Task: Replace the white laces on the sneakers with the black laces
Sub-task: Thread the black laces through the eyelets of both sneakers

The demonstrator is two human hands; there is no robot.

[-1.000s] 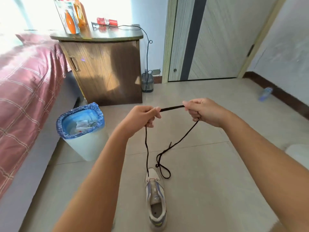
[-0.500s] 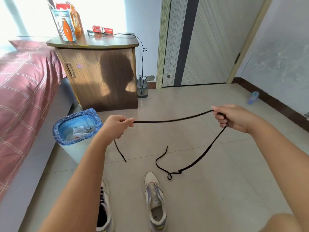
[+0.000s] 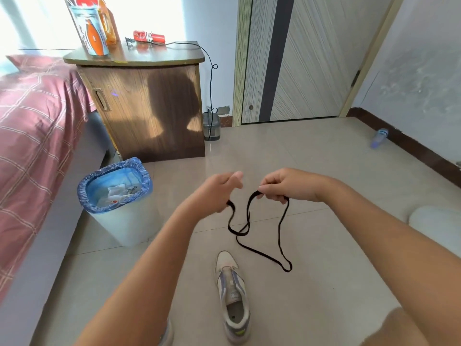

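Single head-worn wide-angle view, forward and down, near the floor point(image 3: 311, 171).

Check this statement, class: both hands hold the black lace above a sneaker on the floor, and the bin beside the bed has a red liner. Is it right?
Not quite. The head view shows the bin has a blue liner, not red. The rest stands: the left hand and right hand hold the black lace above the sneaker on the floor.
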